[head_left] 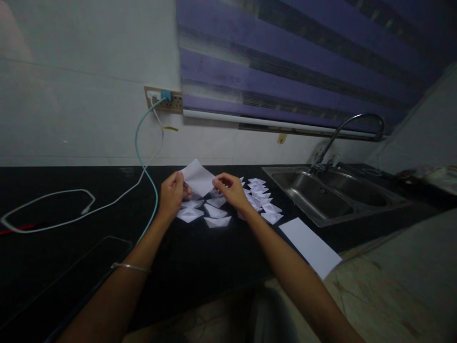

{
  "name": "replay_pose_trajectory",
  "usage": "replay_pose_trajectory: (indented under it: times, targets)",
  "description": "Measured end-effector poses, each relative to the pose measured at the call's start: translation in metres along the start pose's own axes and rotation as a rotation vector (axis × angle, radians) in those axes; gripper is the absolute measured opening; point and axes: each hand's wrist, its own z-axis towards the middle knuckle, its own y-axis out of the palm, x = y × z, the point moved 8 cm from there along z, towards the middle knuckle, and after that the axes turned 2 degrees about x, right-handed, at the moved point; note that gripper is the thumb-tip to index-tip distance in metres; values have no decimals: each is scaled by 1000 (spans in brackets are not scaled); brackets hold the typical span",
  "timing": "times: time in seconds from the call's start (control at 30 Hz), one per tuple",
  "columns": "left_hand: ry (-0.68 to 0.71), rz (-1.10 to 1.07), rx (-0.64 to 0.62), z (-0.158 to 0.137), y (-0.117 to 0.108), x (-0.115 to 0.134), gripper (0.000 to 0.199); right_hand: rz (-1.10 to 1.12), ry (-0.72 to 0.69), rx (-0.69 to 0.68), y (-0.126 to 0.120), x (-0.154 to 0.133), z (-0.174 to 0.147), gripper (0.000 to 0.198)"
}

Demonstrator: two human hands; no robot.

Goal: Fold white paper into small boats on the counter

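Note:
Between my two hands a sheet of white paper (198,178) is held up above the dark counter, turned so its corners point up and down. My left hand (172,194) pinches its left corner, thumb on top. At the right corner, my right hand (230,189) grips the sheet between thumb and fingers. Below and behind the sheet lie several folded paper boats (218,222), partly hidden by my hands. More paper boats (260,193) sit in a cluster just right of my right hand. A flat stack of white paper (310,245) rests beside my right forearm.
A steel double sink (321,195) with a curved faucet (342,126) is set in the counter (214,267) at right. A teal cable (137,138) and a white cable (117,200) run from the wall socket (173,101). A dark flat device (71,281) lies under my left forearm.

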Motion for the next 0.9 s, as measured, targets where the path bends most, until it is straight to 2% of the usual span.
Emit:
replay_pose_trajectory:
  times: [0.13,0.2,0.3,0.4,0.5,0.6,0.67,0.8,0.9]
  targets:
    - [39,-27,30,3,-3,2,36,83,66,7,2,9,0,32]
    - [37,-15,-45,4,3,0,36,144,120,18,3,14,-1,33]
    - [20,71,-232,1,19,-7,38,241,182,24,6,21,-2,34]
    - [0,96,-294,0,23,-15,39,274,209,22,5,22,-1,34]
    - [-61,17,-270,2,18,-21,37,240,140,23,0,13,1,36]
    - [-135,-75,-291,3,14,-24,33,97,-55,28,-5,-7,1,43]
    - [-134,-141,-351,3,17,-20,27,5,-141,44,-7,-17,0,50]
    - [-164,-252,-484,-3,27,-10,19,-50,-130,-24,-3,-19,-3,65]
    - [-268,-303,-477,-6,27,-12,20,-64,-133,-122,4,-22,-7,66]
